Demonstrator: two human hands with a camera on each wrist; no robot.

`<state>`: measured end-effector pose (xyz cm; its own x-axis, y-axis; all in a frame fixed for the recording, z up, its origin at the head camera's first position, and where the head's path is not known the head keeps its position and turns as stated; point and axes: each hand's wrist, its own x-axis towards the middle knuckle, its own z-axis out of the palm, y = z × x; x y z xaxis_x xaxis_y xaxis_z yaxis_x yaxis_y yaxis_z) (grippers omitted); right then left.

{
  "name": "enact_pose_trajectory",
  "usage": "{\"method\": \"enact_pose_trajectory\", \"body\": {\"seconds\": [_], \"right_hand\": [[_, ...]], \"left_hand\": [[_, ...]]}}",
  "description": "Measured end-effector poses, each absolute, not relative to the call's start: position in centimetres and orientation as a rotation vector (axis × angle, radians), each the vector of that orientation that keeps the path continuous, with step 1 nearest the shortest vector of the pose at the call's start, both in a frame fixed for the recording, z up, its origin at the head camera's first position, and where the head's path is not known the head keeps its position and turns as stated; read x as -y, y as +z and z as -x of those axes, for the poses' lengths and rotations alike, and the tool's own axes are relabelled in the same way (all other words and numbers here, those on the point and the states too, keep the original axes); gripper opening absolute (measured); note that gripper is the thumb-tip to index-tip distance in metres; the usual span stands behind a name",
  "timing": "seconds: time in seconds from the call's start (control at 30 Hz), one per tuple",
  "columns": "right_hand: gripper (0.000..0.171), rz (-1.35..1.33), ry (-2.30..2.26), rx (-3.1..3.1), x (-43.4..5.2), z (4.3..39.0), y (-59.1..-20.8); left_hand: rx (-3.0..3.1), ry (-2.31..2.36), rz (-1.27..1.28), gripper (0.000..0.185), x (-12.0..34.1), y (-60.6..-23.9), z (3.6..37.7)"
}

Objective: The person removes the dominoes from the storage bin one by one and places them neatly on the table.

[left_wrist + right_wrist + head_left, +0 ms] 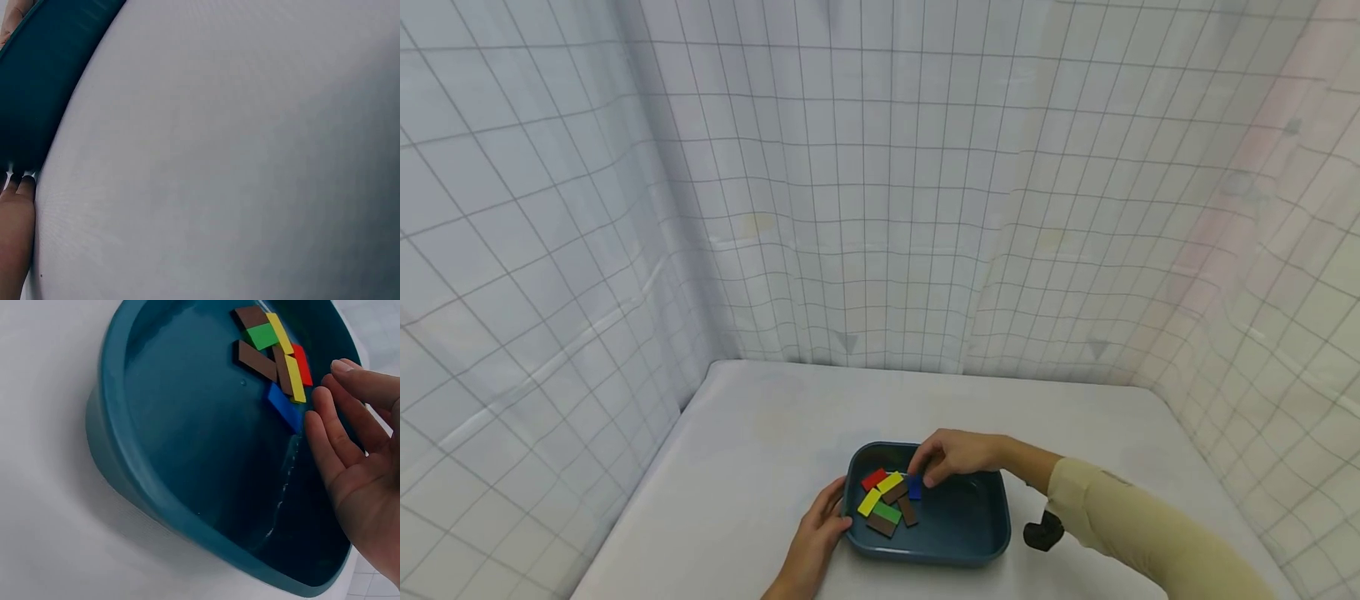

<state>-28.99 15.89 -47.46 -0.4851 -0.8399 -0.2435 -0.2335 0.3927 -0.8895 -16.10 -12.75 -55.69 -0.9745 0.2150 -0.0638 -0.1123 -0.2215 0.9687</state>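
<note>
Reaching into the tray, the right hand, fingers loose around nothing, sits beside the blue block toward eleven o'clock, while the relaxed left hand touches its nine-o'clock side.

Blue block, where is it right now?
In the head view, the blue block lies in the tray, just right of a brown block, by the right hand.

Glossy plastic tray, matt cloth tabletop
</note>
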Motion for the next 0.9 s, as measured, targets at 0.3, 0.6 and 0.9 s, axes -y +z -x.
{"method": "enact_pose_trajectory", "body": {"seconds": [0.3, 0.6, 0.9], "right_hand": [[0.035, 0.878, -1.057, -1.945, -15.5, 28.7, -49.2], [0.041, 1.025, -0.838, -2.188, -15.4, 27.7, -50.2], [0.027, 1.282, -0.608, -2.425, -14.6, 27.3, -50.8]], "left_hand": [[-1.799, 2.307, -0.117, 0.066, 12.8, -55.9, 16.1], [-1.761, 2.338, -0.133, 0.067, 12.6, -55.8, 16.0], [-1.759, 2.35, -0.14, 0.067, 12.8, -55.8, 15.9]]}}
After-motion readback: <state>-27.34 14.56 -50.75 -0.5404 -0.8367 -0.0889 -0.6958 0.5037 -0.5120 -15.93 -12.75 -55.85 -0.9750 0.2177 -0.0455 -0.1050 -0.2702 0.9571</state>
